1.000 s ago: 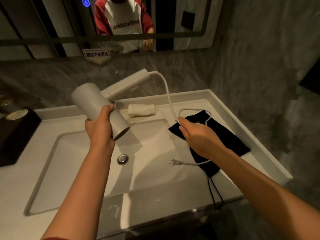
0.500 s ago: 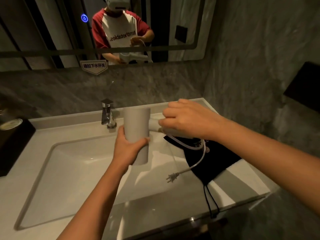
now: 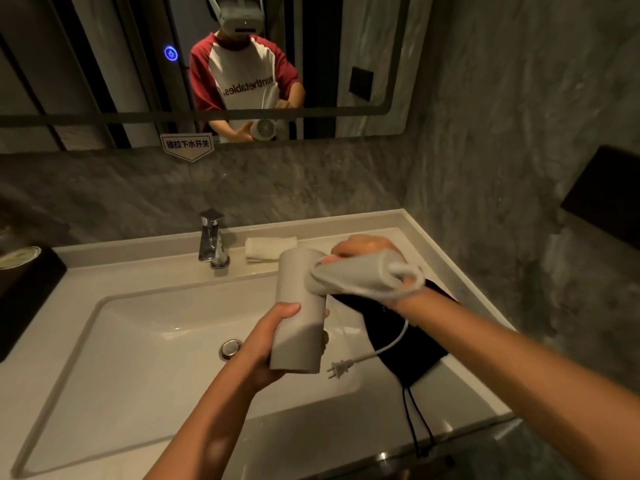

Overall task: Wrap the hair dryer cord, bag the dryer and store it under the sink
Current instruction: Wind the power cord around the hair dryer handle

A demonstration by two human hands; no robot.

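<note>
Both hands grip the hair dryer [image 3: 298,313] over the sink [image 3: 138,341]: left hand [image 3: 266,348] fingers clasp its barrel; right hand [image 3: 367,251] fingers hold cord [image 3: 398,278] against the handle.

A chrome faucet [image 3: 212,239] stands at the back of the white basin [image 3: 138,341], whose round metal drain stopper [image 3: 231,348] sits in the bottom. A rolled white towel [image 3: 266,248] lies just right of the faucet. Above, a mirror [image 3: 104,64] carries a glowing blue button [image 3: 171,53] and a small sign [image 3: 187,145]. A dark box [image 3: 24,299] rests at the left edge.
</note>
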